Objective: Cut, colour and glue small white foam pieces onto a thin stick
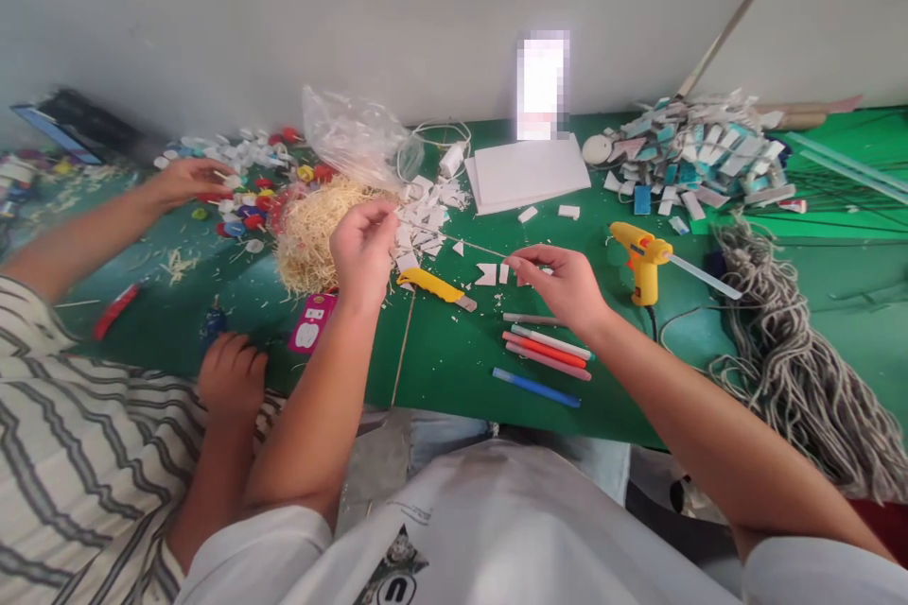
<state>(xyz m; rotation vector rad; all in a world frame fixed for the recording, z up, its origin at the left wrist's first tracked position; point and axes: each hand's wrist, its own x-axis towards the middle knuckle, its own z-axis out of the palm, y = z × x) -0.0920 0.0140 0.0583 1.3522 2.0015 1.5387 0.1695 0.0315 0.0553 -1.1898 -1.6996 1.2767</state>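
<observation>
A thin pale string (464,241) runs straight between my two hands, above the green table. My left hand (363,250) pinches one end of it, beside a heap of straw-like shreds (305,236). At the other end, the fingertips of my right hand (560,284) close on the string. Below it lie a yellow utility knife (432,285) with its blade out and small white cut pieces (486,274). Several marker pens (546,347) are in a row under my right hand, with a blue pen (537,387) nearer me.
A yellow glue gun (638,260) with a glue stick stands right, near a bundle of grey cord (794,340). Behind are white sheets (529,175), a plastic bag (355,137) and piled blue-white pieces (709,156). On the left, a co-worker's hand (191,181) touches coloured caps.
</observation>
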